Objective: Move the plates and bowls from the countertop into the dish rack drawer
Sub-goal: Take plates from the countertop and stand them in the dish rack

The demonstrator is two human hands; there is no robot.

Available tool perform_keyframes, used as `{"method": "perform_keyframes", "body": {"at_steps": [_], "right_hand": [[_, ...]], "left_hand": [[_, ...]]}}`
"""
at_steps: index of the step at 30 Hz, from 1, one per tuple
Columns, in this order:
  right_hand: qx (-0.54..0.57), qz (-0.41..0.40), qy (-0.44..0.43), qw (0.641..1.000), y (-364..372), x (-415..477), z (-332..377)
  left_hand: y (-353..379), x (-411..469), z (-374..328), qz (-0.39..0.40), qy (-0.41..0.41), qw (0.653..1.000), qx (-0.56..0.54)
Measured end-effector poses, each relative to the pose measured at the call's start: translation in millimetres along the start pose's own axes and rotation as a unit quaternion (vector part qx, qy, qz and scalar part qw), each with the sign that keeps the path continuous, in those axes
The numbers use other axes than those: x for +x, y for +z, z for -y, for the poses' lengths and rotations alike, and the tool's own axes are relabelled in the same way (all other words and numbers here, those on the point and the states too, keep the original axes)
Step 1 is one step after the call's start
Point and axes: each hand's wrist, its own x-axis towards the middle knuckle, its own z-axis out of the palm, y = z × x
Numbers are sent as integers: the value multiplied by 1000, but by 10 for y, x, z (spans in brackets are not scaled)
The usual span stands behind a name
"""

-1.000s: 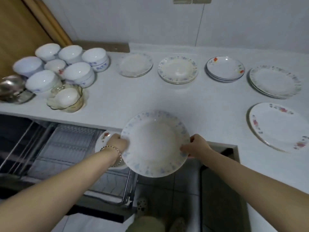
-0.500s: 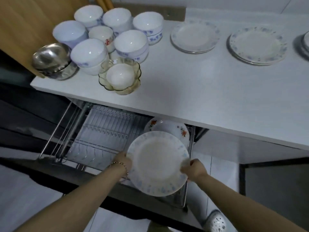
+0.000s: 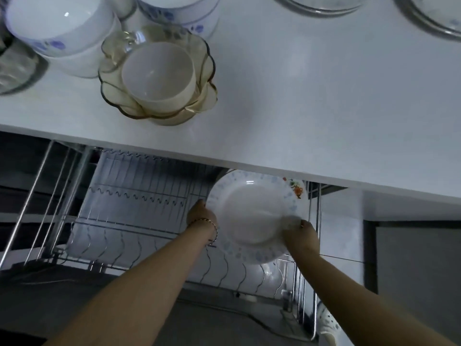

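A white plate with a pale blue speckled rim [image 3: 252, 216] stands nearly upright over the right end of the wire dish rack drawer [image 3: 139, 201]. My left hand [image 3: 200, 213] grips its left edge and my right hand [image 3: 300, 233] grips its lower right edge. Behind it, a plate with a red flower print [image 3: 296, 189] shows only its rim. On the white countertop [image 3: 299, 108] sit a white bowl [image 3: 159, 73] inside an amber glass bowl [image 3: 114, 96], and white bowls with blue flowers [image 3: 57, 28].
A steel bowl [image 3: 17, 68] sits at the counter's left edge. Plate rims [image 3: 321, 6] show along the top of the view. The countertop's front edge overhangs the drawer just above the held plate. The rack's slots to the left stand unfilled.
Both hands have carried the blue-rimmed plate from the counter's edge down into the drawer, tilting it upright against the flower plate. My view has moved closer and lower.
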Motion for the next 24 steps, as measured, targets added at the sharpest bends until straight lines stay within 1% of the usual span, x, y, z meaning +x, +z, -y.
{"method": "perform_keyframes", "body": {"at_steps": [3,6,9,12,14,17,19,21,22,24], "right_hand": [[61,-32,-30,997,81,-18,-73],[76,-36,-37,996,137,-114,-141],[60,-65,-13,996,210,-148,-110],[59,-64,-2,996,264,-109,-18],[62,-61,5,996,260,-87,40],[36,-61,-7,997,238,-54,51],[0,-26,-21,999,197,-68,36],[-37,37,-30,998,64,-112,24],[-60,74,-38,995,-39,-146,27],[-109,138,-68,982,-308,-205,56]], "left_hand": [[72,49,-112,-24,26,998,-54],[120,50,-143,-33,37,993,-105],[202,38,-48,31,27,995,-89],[290,-14,12,111,-25,987,-117],[350,-10,39,135,-54,981,-131],[357,-43,-1,151,-57,978,-135],[313,-126,-10,149,-42,985,-78],[246,-230,-36,107,-5,994,22],[202,-300,-61,89,22,994,64],[109,-501,-168,96,87,981,147]]}}
